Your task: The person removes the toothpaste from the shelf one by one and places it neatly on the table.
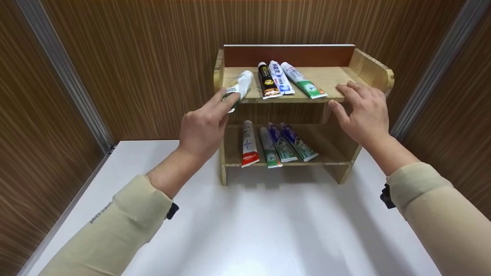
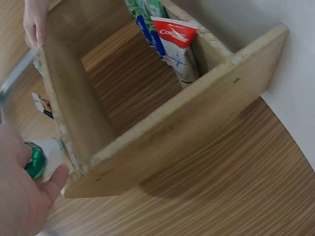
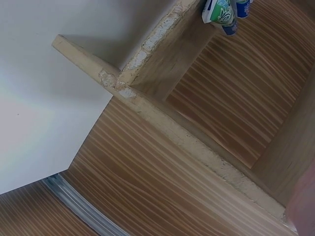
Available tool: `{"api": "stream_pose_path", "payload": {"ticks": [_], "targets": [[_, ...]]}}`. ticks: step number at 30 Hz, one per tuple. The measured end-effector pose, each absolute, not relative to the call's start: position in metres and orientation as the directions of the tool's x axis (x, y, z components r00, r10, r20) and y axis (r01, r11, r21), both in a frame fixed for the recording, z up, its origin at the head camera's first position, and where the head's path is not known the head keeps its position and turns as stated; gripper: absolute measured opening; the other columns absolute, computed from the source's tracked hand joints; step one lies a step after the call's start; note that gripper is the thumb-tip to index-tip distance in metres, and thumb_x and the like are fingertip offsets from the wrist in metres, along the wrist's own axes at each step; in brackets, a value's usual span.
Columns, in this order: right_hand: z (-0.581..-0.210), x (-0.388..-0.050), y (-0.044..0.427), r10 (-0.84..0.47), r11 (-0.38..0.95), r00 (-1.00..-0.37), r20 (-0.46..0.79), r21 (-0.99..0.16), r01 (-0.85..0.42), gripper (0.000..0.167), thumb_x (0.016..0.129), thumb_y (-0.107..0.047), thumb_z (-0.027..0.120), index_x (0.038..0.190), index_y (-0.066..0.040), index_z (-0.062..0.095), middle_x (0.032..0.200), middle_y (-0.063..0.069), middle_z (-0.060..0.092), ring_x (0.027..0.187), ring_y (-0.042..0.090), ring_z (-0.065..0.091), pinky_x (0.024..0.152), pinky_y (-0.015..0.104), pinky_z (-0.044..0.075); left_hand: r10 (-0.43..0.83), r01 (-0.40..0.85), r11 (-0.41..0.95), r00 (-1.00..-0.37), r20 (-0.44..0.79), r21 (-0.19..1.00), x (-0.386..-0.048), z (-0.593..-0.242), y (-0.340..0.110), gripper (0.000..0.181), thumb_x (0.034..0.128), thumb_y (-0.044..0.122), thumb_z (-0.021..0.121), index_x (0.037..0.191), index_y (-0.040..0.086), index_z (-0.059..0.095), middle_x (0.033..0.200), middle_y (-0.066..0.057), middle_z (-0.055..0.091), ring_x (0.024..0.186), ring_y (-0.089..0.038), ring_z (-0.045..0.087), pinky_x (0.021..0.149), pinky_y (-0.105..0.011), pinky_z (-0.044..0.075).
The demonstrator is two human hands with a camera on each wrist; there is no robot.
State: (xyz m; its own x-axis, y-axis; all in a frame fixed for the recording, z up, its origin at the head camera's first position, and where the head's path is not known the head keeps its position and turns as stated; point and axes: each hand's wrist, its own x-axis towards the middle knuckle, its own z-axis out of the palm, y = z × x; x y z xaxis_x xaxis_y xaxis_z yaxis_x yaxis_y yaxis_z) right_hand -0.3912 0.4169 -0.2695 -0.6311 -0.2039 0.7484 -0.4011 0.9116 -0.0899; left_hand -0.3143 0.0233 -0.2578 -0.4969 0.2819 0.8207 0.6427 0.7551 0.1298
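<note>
Left hand (image 1: 202, 124) covers part of the lower end of white tube (image 1: 244, 82) in head view; cut by left edge in left wrist view. Right hand (image 3: 302, 204) just a blurred sliver, right edge of right wrist view. Green-ended tube (image 3: 221, 12) there cropped by top edge. Small print on black tube (image 1: 267, 78) illegible.

2 tubes (image 3: 220, 11), partly cut off, lie on the wooden shelf (image 3: 174, 132).

Forward-down head view; close, slanted wrist views; shelf (image 1: 330, 74) and probably blue-green tubes (image 1: 282, 142) throughout.

Beige sleeves (image 1: 119, 222), black wrist attachments (image 1: 388, 197)
</note>
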Motion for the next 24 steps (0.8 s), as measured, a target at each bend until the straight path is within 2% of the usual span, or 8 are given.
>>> {"api": "stream_pose_path", "payload": {"ticks": [2, 6, 10, 13, 16, 19, 24], "targets": [[-0.270, -0.391, 0.418, -0.205, 0.912, -0.630, 0.749, -0.088, -0.401, 0.054, 0.105, -0.049, 0.060, 0.143, -0.011, 0.066, 0.145, 0.020, 0.062, 0.140, 0.041, 0.052, 0.118, 0.060, 0.033, 0.260, 0.639, 0.748, -0.529, 0.808, 0.178, -0.313, -0.257, 0.027, 0.045, 0.1009, -0.001, 0.070, 0.143, 0.016, 0.068, 0.147, -0.019, 0.062, 0.118, -0.037, 0.071, 0.091, -0.042, 0.062], [-0.270, -0.391, 0.418, -0.204, 0.912, -0.629, 0.750, -0.088, -0.400, 0.054, 0.105, -0.050, 0.060, 0.143, -0.011, 0.066, 0.145, 0.020, 0.063, 0.139, 0.041, 0.052, 0.117, 0.060, 0.033, 0.178, 0.670, 0.658, -0.583, 0.793, 0.345, -0.314, -0.257, 0.033, 0.043, 0.0994, -0.001, 0.072, 0.140, 0.012, 0.071, 0.148, -0.017, 0.062, 0.132, -0.033, 0.063, 0.107, -0.044, 0.053], [-0.271, -0.391, 0.419, -0.209, 0.907, -0.613, 0.762, -0.083, -0.412, 0.052, 0.104, -0.047, 0.062, 0.142, -0.011, 0.067, 0.143, 0.021, 0.064, 0.137, 0.042, 0.054, 0.116, 0.060, 0.034, 0.064, 0.655, 0.557, -0.646, 0.760, 0.510, -0.315, -0.257, 0.040, 0.038, 0.0981, 0.015, 0.079, 0.136, 0.013, 0.075, 0.148, -0.014, 0.062, 0.136, -0.029, 0.061, 0.106, -0.039, 0.053], [-0.271, -0.391, 0.420, -0.212, 0.905, -0.601, 0.770, -0.078, -0.419, 0.051, 0.104, -0.045, 0.064, 0.141, -0.010, 0.067, 0.142, 0.021, 0.064, 0.136, 0.043, 0.054, 0.114, 0.061, 0.035, -0.005, 0.625, 0.512, -0.684, 0.730, 0.589, -0.315, -0.257, 0.046, 0.042, 0.0951, 0.031, 0.083, 0.133, 0.015, 0.077, 0.150, -0.012, 0.062, 0.139, -0.027, 0.058, 0.105, -0.037, 0.053], [-0.272, -0.391, 0.420, -0.209, 0.905, -0.600, 0.772, -0.079, -0.417, 0.051, 0.104, -0.045, 0.064, 0.141, -0.011, 0.067, 0.142, 0.021, 0.064, 0.135, 0.043, 0.055, 0.114, 0.061, 0.035, -0.041, 0.619, 0.500, -0.681, 0.731, 0.605, -0.315, -0.256, 0.051, 0.040, 0.0962, 0.034, 0.081, 0.131, 0.014, 0.078, 0.150, -0.013, 0.061, 0.139, -0.028, 0.058, 0.103, -0.037, 0.055], [-0.272, -0.391, 0.419, -0.207, 0.905, -0.602, 0.771, -0.083, -0.417, 0.051, 0.104, -0.045, 0.064, 0.141, -0.011, 0.067, 0.142, 0.020, 0.065, 0.136, 0.042, 0.055, 0.115, 0.060, 0.035, -0.069, 0.635, 0.496, -0.651, 0.756, 0.592, -0.315, -0.257, 0.052, 0.032, 0.0993, 0.025, 0.077, 0.129, 0.011, 0.078, 0.148, -0.015, 0.062, 0.135, -0.031, 0.061, 0.097, -0.035, 0.059], [-0.270, -0.392, 0.418, -0.208, 0.907, -0.607, 0.767, -0.082, -0.414, 0.051, 0.104, -0.046, 0.063, 0.141, -0.011, 0.067, 0.142, 0.020, 0.064, 0.137, 0.041, 0.054, 0.116, 0.060, 0.035, -0.098, 0.671, 0.488, -0.593, 0.799, 0.558, -0.314, -0.259, 0.046, 0.029, 0.0990, 0.016, 0.074, 0.127, 0.007, 0.079, 0.146, -0.016, 0.064, 0.131, -0.032, 0.064, 0.094, -0.033, 0.060]]}}
